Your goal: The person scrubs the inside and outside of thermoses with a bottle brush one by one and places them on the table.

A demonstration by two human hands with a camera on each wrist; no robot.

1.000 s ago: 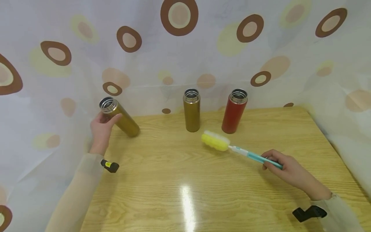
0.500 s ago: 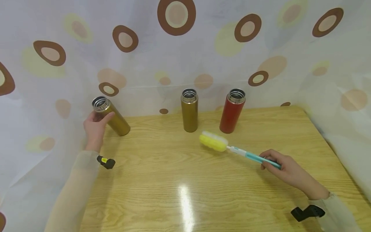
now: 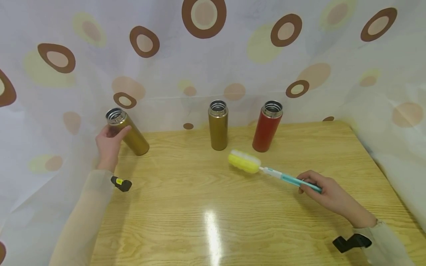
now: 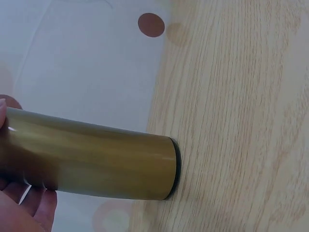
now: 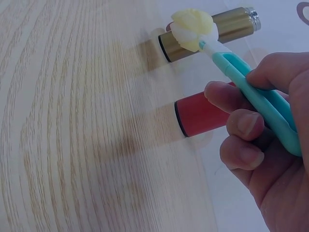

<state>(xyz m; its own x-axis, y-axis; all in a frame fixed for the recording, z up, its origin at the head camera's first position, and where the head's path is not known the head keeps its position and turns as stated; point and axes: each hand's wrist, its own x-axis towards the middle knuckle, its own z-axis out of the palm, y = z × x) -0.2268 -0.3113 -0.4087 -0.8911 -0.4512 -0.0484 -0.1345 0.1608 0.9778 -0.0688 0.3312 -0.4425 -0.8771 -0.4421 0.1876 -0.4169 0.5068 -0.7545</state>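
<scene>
At the left back of the table, my left hand (image 3: 110,146) grips a gold thermos bottle (image 3: 134,138) near its neck. The bottle has no lid on, and its base shows at the table surface in the left wrist view, where the gold bottle (image 4: 96,159) fills much of the frame. My right hand (image 3: 327,194) holds a bottle brush by its teal handle (image 3: 293,180). The brush's yellow and white sponge head (image 3: 244,161) points left, above the table. In the right wrist view, fingers and thumb close round the teal handle (image 5: 260,101).
A second gold thermos bottle (image 3: 218,129) stands lidless at the back middle. To its right stands a lidless red thermos bottle (image 3: 266,129). Behind them hangs a white curtain (image 3: 186,70) with brown rings, which also runs along both sides of the wooden table (image 3: 173,207).
Between the first frame and the middle one, the whole view shifts slightly, and my left hand with its gold bottle sits a little further left. Both grips stay the same.
</scene>
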